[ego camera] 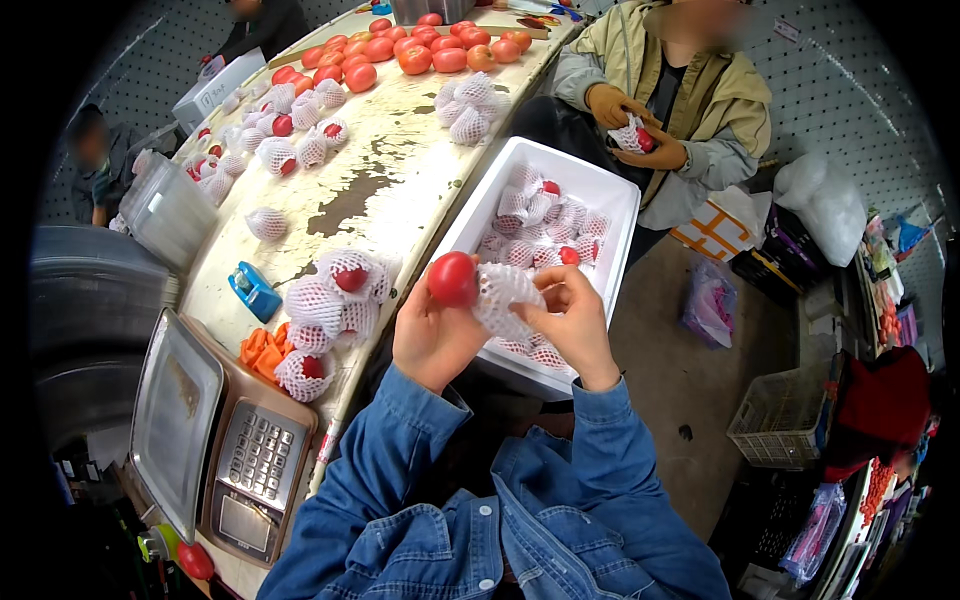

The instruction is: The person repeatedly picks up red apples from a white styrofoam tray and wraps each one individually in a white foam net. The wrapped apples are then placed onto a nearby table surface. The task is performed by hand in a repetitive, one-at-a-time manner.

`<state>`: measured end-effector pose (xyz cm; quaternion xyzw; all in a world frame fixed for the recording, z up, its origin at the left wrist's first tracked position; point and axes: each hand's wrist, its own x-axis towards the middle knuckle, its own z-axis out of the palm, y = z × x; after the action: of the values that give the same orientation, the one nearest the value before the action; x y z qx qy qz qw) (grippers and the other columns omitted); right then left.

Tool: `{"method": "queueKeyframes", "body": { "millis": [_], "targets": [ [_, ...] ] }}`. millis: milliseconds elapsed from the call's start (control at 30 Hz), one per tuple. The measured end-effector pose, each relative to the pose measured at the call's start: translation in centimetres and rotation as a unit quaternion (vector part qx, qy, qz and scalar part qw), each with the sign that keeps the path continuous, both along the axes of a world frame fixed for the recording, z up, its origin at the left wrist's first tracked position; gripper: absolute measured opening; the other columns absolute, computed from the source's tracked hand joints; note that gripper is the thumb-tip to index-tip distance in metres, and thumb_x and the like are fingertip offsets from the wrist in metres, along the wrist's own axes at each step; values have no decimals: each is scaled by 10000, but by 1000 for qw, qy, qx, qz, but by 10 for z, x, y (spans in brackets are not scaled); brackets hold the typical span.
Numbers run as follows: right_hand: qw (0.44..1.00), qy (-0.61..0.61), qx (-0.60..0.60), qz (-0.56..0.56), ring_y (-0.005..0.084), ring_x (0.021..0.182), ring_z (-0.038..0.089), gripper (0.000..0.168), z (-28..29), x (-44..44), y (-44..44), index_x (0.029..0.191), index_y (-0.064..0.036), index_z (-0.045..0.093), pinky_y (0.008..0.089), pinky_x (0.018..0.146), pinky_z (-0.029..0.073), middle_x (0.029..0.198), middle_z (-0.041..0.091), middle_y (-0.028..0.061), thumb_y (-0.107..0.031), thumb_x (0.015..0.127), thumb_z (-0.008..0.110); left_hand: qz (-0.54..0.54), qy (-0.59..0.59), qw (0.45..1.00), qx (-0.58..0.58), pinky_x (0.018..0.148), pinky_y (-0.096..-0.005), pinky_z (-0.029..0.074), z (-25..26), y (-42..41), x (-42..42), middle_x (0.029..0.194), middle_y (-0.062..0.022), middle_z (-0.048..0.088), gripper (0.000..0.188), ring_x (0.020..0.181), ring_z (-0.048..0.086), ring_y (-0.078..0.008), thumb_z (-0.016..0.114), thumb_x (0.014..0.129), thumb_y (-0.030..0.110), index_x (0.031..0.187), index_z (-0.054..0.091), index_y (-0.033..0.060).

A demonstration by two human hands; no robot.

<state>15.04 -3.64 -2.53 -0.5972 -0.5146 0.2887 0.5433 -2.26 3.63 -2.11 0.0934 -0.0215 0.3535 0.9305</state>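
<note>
In my left hand (431, 337) rests a red tomato (452, 279), bare on its left side. A white foam net sleeve (506, 300) meets the tomato's right side; how far it reaches over the fruit is hard to tell. My right hand (574, 322) pinches the sleeve's far end between thumb and fingers. Both hands are above the near end of a white foam box (626, 217). Inside it lie several net-wrapped tomatoes (536, 225), some with red skin showing.
Left is a worn table (315, 150) with bare tomatoes (420, 56), wrapped tomatoes (319, 300), a blue tape dispenser (253, 291) and a weighing scale (255, 457). Across the box, a gloved person (675, 112) holds a netted tomato. A plastic crate (780, 412) stands right.
</note>
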Motion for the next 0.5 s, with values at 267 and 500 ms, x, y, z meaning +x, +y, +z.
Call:
{"method": "queueKeyframes", "body": {
  "millis": [267, 500],
  "targets": [
    [868, 484, 13, 113, 180, 895, 632, 273, -3, 1, 6, 1089, -8, 581, 307, 803, 502, 1060, 636, 104, -234, 938, 568, -33, 91, 994, -41, 1035, -506, 347, 0, -1, 3, 1287, -173, 525, 520, 1205, 488, -322, 280, 988, 409, 1223, 500, 1],
    [644, 700, 76, 299, 213, 1042, 589, 342, 0, -19, 17, 1164, -21, 530, 358, 922, 464, 1098, 612, 100, -276, 938, 556, -29, 126, 991, 26, 1018, -469, 371, 0, -5, 6, 1313, -139, 506, 523, 1204, 493, -298, 270, 987, 429, 1274, 468, 39]
  ]
}}
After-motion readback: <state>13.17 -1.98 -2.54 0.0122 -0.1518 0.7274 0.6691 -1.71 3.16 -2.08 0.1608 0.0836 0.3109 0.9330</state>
